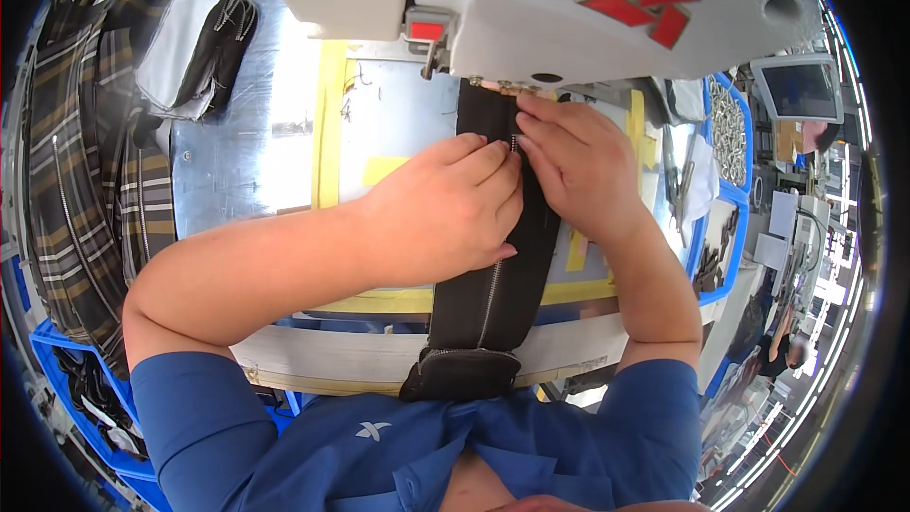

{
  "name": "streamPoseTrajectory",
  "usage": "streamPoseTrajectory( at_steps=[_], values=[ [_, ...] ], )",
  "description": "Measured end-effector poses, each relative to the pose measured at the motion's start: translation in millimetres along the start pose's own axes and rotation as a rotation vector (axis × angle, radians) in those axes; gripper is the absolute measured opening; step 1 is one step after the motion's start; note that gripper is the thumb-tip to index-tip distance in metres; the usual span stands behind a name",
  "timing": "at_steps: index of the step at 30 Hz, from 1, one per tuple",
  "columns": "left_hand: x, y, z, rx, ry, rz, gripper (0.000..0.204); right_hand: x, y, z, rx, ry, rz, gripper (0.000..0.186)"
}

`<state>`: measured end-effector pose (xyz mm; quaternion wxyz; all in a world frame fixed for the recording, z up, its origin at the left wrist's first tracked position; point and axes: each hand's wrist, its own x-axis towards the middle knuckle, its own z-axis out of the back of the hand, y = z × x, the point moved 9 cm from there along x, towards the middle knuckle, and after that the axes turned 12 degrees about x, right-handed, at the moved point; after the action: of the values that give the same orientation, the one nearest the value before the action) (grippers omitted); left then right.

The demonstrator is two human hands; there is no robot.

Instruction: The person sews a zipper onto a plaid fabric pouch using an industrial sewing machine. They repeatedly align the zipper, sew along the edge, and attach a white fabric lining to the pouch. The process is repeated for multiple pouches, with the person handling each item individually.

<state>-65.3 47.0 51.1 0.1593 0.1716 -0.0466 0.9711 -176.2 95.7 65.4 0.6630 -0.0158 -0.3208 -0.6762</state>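
Note:
A long black fabric strip with a metal zipper runs from under the white sewing machine head toward my body. Its near end hangs over the table edge, where a black zippered pouch part rests against my shirt. My left hand lies across the strip, fingers curled and closed on it at the zipper line. Close to the machine, my right hand pinches the strip's right edge with thumb and fingers. The machine head hides the needle area and the strip's far end.
Plaid fabric pieces with zippers hang at the left, beside a stacked black and white pouch piece. Blue bins at the right hold metal zipper parts and black pieces. Another blue bin stands lower left. Yellow tape marks the metal tabletop.

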Motion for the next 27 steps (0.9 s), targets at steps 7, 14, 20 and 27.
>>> streamPoseTrajectory(
  at_steps=[7,14,20,27],
  values=[
    [0.7,3.1,-0.8,-0.047,-0.037,0.025,0.063,2.6,-2.8,0.8,0.061,0.084,-0.052,0.022],
    [2.7,27.9,0.1,-0.070,-0.050,0.178,0.067,3.0,-5.6,1.0,0.052,0.087,-0.047,0.024],
    [5.0,31.1,-1.9,-0.069,0.021,0.199,0.067,3.4,-4.2,0.8,0.016,0.061,-0.022,0.022],
    [9.4,31.0,0.3,-0.039,0.094,0.198,0.068,-4.6,-6.6,-0.7,0.067,0.107,-0.087,0.022]
  ],
)
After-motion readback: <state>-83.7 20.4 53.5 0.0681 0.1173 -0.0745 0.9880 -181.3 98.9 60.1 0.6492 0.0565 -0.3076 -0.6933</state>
